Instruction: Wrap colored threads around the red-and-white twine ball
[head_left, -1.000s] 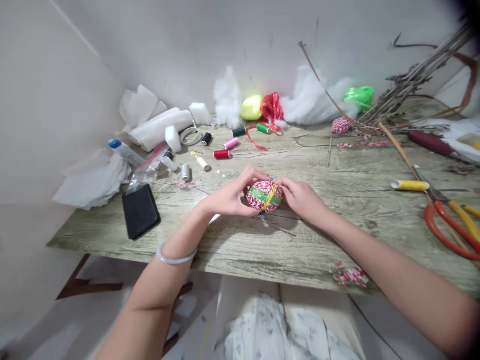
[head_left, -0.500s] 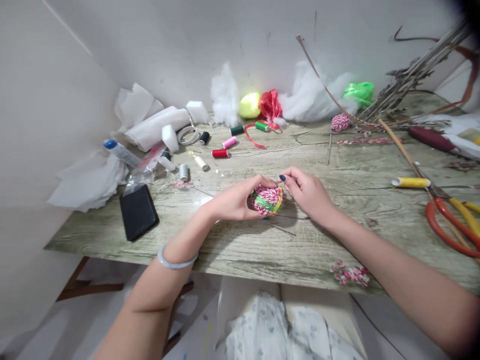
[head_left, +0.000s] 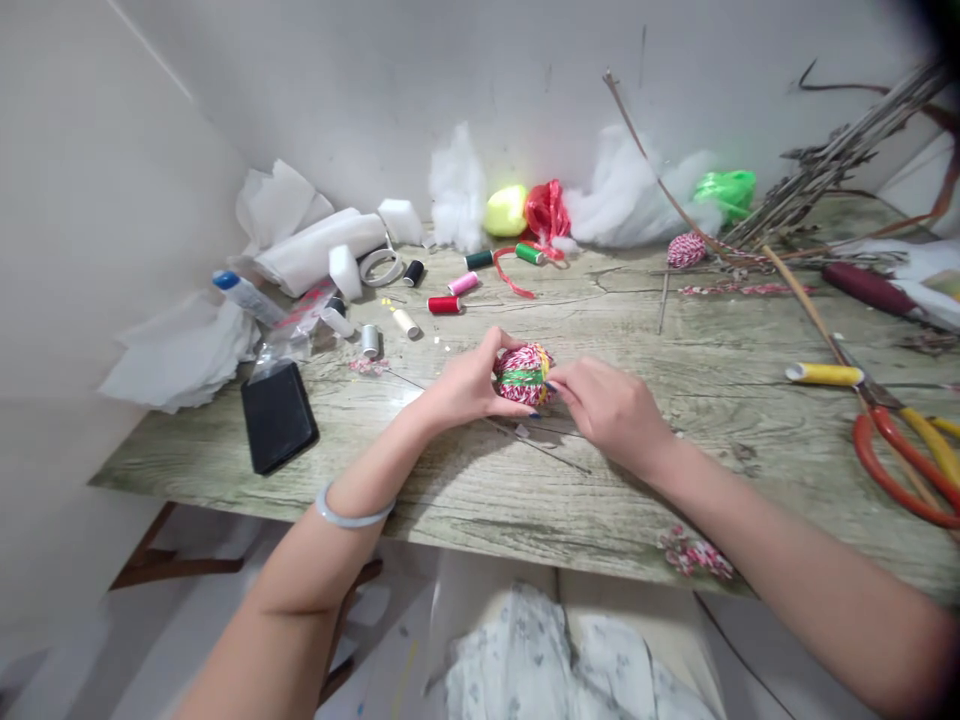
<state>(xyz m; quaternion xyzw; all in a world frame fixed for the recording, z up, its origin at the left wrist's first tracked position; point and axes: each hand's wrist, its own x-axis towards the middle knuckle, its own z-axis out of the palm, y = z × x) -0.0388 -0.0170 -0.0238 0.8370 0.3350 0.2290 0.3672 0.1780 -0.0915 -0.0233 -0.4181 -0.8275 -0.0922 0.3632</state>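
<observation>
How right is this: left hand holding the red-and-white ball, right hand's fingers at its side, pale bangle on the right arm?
One detail is wrong: the head view shows the pale bangle on the left arm. The left hand holds the ball, with the right hand at its side.

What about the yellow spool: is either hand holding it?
No, the yellow spool lies off to the right, while the left hand holds a wound ball and the right hand is at its side.

Passage over the near tabletop before the yarn ball, thin rod and pink-white tuft the obstacles.
</observation>
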